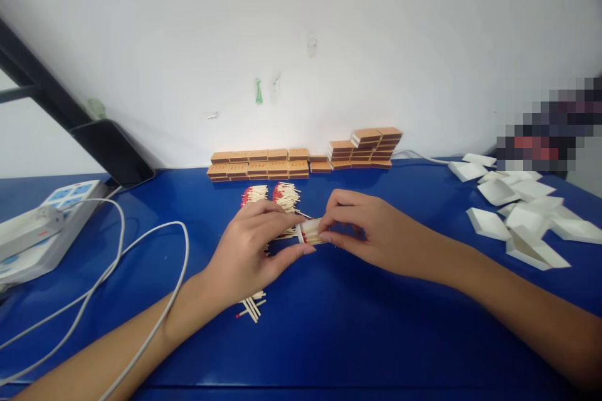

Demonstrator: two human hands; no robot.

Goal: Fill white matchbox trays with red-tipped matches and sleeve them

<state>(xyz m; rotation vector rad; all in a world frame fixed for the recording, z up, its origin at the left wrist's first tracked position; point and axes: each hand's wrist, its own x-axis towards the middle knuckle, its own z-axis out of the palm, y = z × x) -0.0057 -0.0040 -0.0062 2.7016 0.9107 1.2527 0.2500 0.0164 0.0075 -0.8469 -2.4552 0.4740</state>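
Observation:
My left hand [256, 244] and my right hand [367, 229] meet over the middle of the blue table [329, 326]. Together they pinch a small white tray filled with matches [310, 232], each hand gripping one end. Behind my left hand lie two piles of red-tipped matches [273, 195]. A few loose matches [251, 307] lie under my left wrist. Orange matchboxes [305, 160] are stacked in rows against the white wall.
Several empty white inner trays [522, 213] are scattered at the right. A white power strip [42, 225] with white cables [141, 276] sits at the left. A dark phone [113, 150] leans on the wall beside a black bar.

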